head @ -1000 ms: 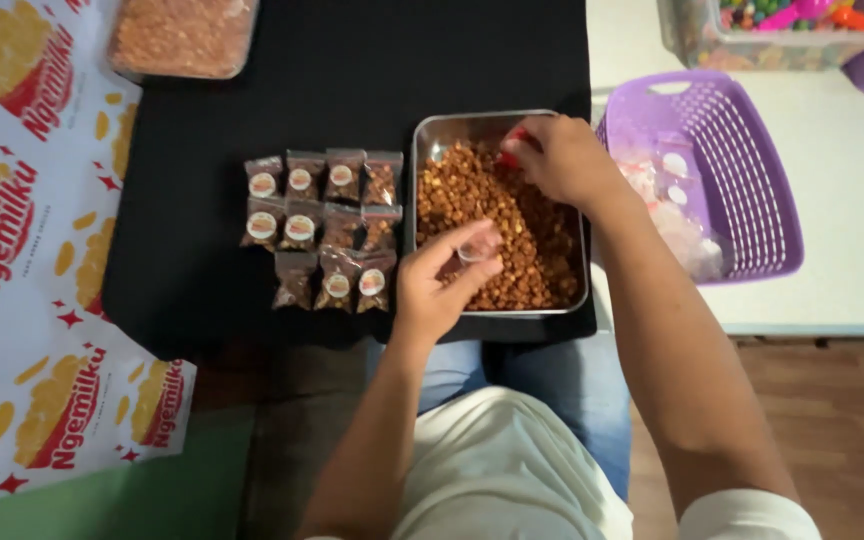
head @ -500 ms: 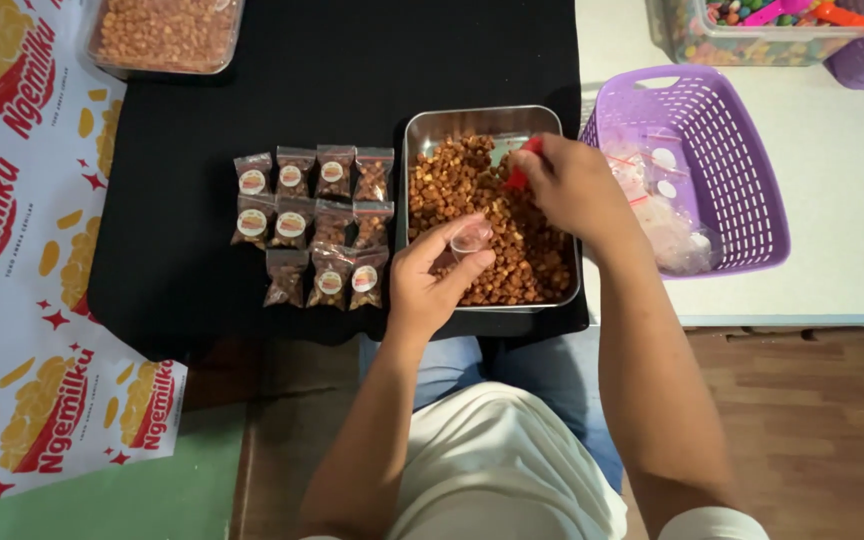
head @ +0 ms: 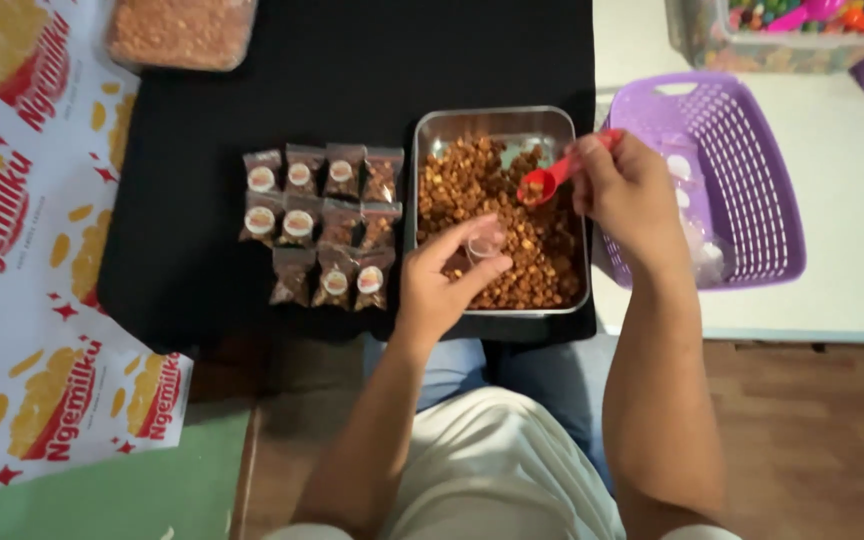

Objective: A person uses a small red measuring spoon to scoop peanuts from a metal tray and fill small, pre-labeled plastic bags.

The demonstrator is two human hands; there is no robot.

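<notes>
While held over a steel tray of snack: small clear cup and red scoop.
From left: filled, sealed snack packets (head: 320,224) in rows on black cloth (head: 202,200); left hand (head: 442,280) pinching small clear cup (head: 486,241) above browned snack in metal tray (head: 500,124); right hand (head: 632,190) clenched on red scoop (head: 550,180), bowl over the snack; purple basket (head: 752,190) just right.

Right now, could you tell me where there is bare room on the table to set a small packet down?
The black cloth is bare left of the packet rows, and between them and the clear tub at the far edge. The white tabletop right of the purple basket is free too. It is crowded at the metal tray, where the left hand and right hand work.
</notes>
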